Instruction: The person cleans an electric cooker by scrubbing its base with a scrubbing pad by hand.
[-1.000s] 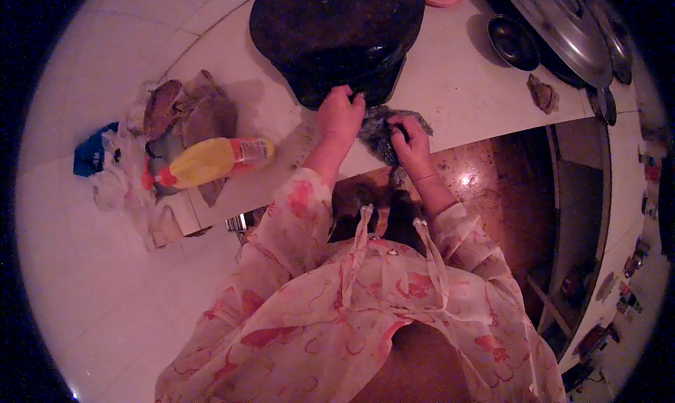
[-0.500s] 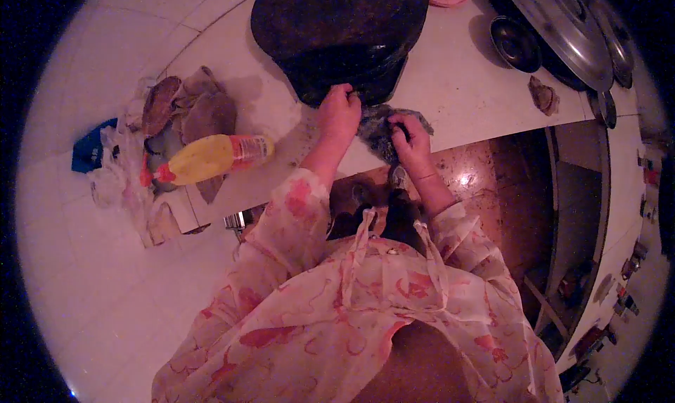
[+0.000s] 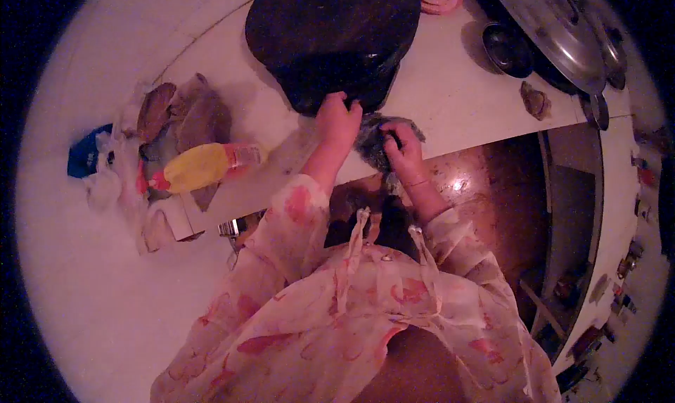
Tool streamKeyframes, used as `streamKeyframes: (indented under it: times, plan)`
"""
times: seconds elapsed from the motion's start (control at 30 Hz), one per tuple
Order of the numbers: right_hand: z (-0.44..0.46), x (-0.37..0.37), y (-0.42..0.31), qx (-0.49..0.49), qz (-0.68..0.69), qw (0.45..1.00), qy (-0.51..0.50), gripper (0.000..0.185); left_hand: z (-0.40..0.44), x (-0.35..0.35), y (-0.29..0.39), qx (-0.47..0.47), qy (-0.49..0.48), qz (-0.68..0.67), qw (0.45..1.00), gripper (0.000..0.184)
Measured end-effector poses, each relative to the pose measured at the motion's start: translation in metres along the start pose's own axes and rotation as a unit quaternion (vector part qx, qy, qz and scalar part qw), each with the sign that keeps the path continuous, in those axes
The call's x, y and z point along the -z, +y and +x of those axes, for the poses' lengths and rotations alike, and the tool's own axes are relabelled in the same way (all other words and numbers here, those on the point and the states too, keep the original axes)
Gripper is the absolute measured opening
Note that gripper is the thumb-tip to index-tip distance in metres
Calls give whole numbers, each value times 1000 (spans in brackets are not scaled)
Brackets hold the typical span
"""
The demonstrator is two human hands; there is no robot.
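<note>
A large dark object (image 3: 330,30) with a rounded top and a narrower lower part stands on the pale counter (image 3: 443,93). My left hand (image 3: 337,125) is closed at its near edge, fingers bent; what they pinch there is too dark to make out. Just right of it, a dark grey crumpled plastic bag (image 3: 370,144) lies at the counter's edge. My right hand (image 3: 406,150) rests over the bag with its fingers curled and pressed together on it.
A yellow bottle (image 3: 197,167) with a red cap lies at the left beside brown cloths (image 3: 200,118) and a blue item (image 3: 86,153). At the right are a small dark bowl (image 3: 508,49), a large metal lid (image 3: 562,30) and a brown scrap (image 3: 535,100).
The view has shifted slightly, so the counter items appear a little lower and to the left. Both hands keep nearly the same places at the dark object and the bag.
</note>
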State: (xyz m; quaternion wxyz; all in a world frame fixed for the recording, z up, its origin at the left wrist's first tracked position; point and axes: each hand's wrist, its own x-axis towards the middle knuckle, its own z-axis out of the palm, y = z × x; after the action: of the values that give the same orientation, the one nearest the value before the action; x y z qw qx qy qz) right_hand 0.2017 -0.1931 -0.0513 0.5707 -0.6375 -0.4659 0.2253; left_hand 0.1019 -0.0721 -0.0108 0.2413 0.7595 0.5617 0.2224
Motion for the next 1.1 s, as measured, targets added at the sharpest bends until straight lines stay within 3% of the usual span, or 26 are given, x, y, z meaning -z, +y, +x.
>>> streamKeyframes:
  times: [0.17, 0.47, 0.53, 0.6, 0.67, 0.77, 0.83, 0.93, 1.1]
  plan:
    - [-3, -2, 6, -25, 3, 1000, -15, 22, -1, -8, -3, -10, 4, 21, 1000, 34]
    - [-5, -12, 20, 13, -14, 1000, -1, 19, 1, -17, -15, 17, -21, 9, 1000, 33]
    - [-2, -14, 18, 19, -14, 1000, 4, 19, 3, -19, -22, -35, 10, 27, 999, 34]
    - [0, -15, 19, 24, -13, 1000, 7, 19, 3, -19, -24, -43, 12, 24, 999, 33]
    - [0, -16, 19, -31, -16, 999, -12, 22, -2, -17, -22, -54, 12, 24, 998, 32]
    - [-2, -16, 23, -2, -4, 1000, -27, 21, -14, -12, -2, -69, 4, 43, 997, 33]
    - [-2, -15, 20, -15, 9, 999, -27, 21, -12, -15, 10, -156, -19, 184, 970, 37]
    - [-1, -11, 25, -17, 23, 999, -19, 21, 3, -22, 32, -110, -113, 249, 956, 46]
    - [-2, -12, 30, -13, 26, 999, -15, 21, 19, -19, 40, -101, -190, 229, 949, 47]
